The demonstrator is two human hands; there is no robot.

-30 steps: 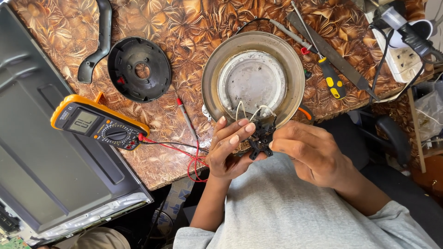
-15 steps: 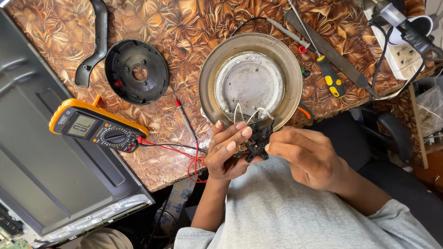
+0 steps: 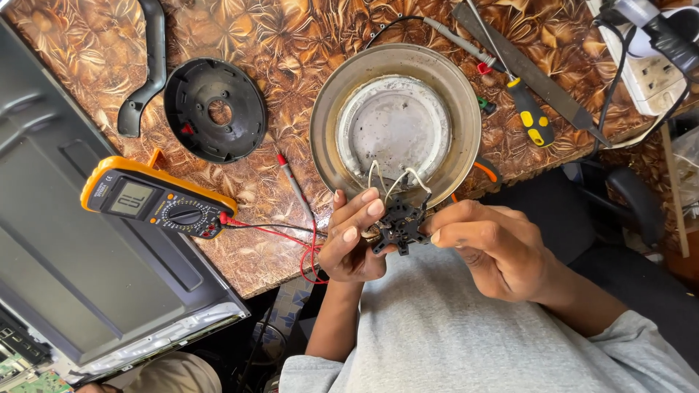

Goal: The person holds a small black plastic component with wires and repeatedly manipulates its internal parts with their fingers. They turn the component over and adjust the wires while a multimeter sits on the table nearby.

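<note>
Currently you hold the black switch block (image 3: 399, 225), a small jagged plastic part, pinched between both hands just below the round metal heating plate (image 3: 395, 124). Your left hand (image 3: 355, 236) closes its fingertips on the block's left side; your right hand (image 3: 489, 247) grips its right side with thumb and curled fingers. Thin white wires (image 3: 397, 178) loop from the block up to the plate's lower rim.

The plate is a dull, stained steel disc inside a wider tarnished ring. Left of the plate lies a black plastic base cover (image 3: 215, 110), round with a centre hole, and further left a curved black handle (image 3: 145, 65). Below-left of the plate sits an orange-cased multimeter (image 3: 156, 200) with a grey display and red lead (image 3: 295, 236). Right of the plate lie a yellow-and-black screwdriver (image 3: 528, 116) and a flat metal file (image 3: 528, 73). All rest on a brown leaf-patterned tabletop (image 3: 291, 44).
</note>
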